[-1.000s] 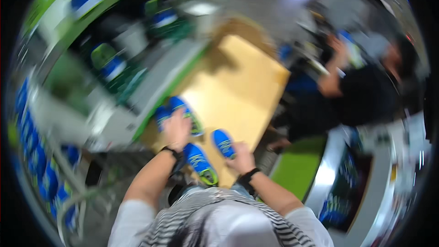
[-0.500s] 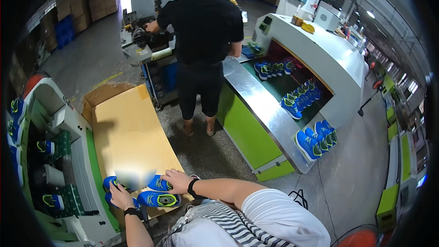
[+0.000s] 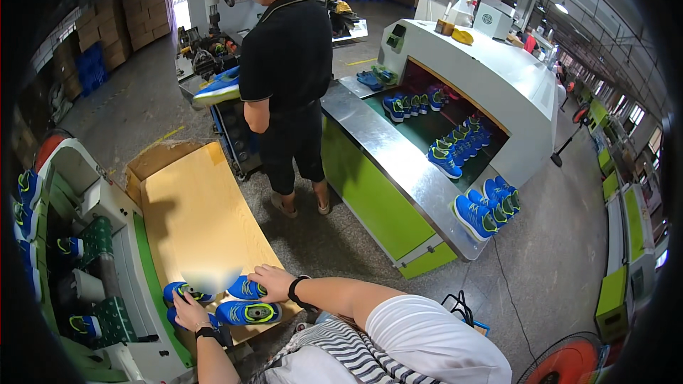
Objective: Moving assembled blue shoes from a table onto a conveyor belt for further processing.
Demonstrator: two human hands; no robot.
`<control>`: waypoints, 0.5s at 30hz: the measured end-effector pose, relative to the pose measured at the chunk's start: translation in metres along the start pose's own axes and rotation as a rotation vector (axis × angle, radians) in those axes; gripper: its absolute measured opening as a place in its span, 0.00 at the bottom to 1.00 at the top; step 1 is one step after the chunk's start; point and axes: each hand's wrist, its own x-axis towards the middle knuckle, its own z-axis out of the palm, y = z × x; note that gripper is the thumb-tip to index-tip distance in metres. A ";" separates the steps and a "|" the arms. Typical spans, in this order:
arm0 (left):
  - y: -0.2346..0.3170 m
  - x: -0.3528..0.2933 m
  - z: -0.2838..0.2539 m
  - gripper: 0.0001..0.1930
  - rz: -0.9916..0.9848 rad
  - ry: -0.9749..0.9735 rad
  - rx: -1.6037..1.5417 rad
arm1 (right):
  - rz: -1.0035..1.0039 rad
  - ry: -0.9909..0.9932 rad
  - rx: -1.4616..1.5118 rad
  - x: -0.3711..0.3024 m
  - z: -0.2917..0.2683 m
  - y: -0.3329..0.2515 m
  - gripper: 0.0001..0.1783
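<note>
Several blue sneakers with yellow-green trim lie on the near end of a wood-coloured board. My left hand grips the pair at the left, its fingers over the upper left sneaker. Part of the lower left sneaker is hidden beneath that hand. My right hand has its fingers curled over the heel of the upper right sneaker. Just below it, the lower right sneaker lies on its own, its opening showing a dark inside. A whitish blur covers the board above the shoes.
The board adjoins a machine with sneakers on its left racks. A co-worker in black stands ahead. To the right, a metal-topped bench leads to a white tunnel machine with rows of sneakers. A red fan stands lower right.
The co-worker has turned and shifted left from the bench-side machine, and a blue shoe now shows beside that person. My hands stay on the same sneakers with barely any movement.
</note>
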 end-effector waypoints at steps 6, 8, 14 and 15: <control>0.016 0.001 -0.034 0.24 -0.078 0.004 -0.202 | 0.015 -0.061 -0.033 0.012 0.002 0.001 0.36; 0.040 -0.004 -0.066 0.24 -0.133 -0.112 -0.333 | 0.081 -0.039 -0.029 0.008 -0.004 -0.002 0.36; -0.002 0.001 -0.012 0.25 -0.039 0.071 -0.155 | -0.008 0.043 -0.084 0.012 0.007 -0.022 0.31; -0.003 -0.002 -0.008 0.25 -0.032 0.100 -0.139 | -0.021 0.041 -0.081 0.011 0.009 -0.018 0.31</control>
